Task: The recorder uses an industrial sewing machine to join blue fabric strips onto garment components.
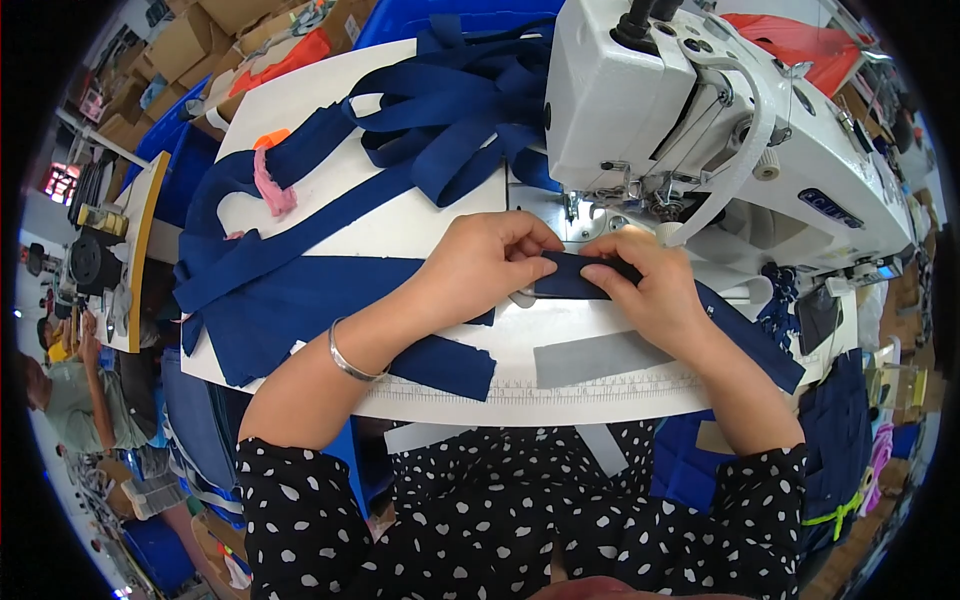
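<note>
Cardboard boxes [185, 45] lie heaped at the far left, and a deep blue bin [190, 165] stands just this side of them. A wooden-edged side table [148, 255] runs along the left. More cartons [908, 330] crowd the right. Near left, I glimpse reddish floor [184, 522] beside another blue container [158, 558]. The light is bright.

- Cardboard boxes [185, 45] are piling up at the upper left.
- A blue bin [190, 165] is standing below them.
- A pink scrap [272, 190] is lying at the white tabletop's [290, 105] left, just below an orange piece [271, 138].
- A black round object [92, 262] is resting on a yellow-edged side table [148, 250].
- A co-worker [80, 400] is staying near it.
- Red material [800, 45] is showing behind, upper right.
- A lime-green tie [838, 516] is hanging lower right.
</note>
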`<state>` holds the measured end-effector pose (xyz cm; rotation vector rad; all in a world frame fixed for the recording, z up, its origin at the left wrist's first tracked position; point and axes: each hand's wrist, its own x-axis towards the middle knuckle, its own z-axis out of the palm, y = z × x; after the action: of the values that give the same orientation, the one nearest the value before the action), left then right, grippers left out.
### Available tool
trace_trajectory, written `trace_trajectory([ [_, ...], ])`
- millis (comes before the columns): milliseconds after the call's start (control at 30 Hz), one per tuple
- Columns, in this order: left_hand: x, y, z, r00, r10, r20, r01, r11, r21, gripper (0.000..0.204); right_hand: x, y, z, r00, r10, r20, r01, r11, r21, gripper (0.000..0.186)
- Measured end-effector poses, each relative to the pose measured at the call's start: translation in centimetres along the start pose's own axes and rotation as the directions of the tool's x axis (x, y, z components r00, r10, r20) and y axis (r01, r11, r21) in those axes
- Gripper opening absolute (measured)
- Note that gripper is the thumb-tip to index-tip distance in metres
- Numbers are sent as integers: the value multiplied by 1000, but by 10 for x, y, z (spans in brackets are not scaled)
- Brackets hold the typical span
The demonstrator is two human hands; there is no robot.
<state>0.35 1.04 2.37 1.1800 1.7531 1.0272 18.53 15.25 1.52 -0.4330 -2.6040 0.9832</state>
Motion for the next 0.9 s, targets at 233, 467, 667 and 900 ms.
trace_trajectory([
  [233, 7, -7, 16, 989, 104, -107, -96, 992, 82, 24, 5, 1, 0, 983, -172, -55, 166, 980, -106, 24],
  [467, 14, -10, 23, 910, 365, -196, -261, 872, 415, 22, 13, 21, 3, 937, -346, 42, 344, 901, -265, 27],
  [667, 5, -16, 8, 864, 501, -56, -393, 739, 546, 14, 10, 23, 10, 896, -441, -46, 404, 854, -328, 25],
  [900, 4, -18, 6, 859, 512, -7, -423, 718, 553, 21, 4, 9, 7, 873, -488, -10, 442, 798, -410, 21],
])
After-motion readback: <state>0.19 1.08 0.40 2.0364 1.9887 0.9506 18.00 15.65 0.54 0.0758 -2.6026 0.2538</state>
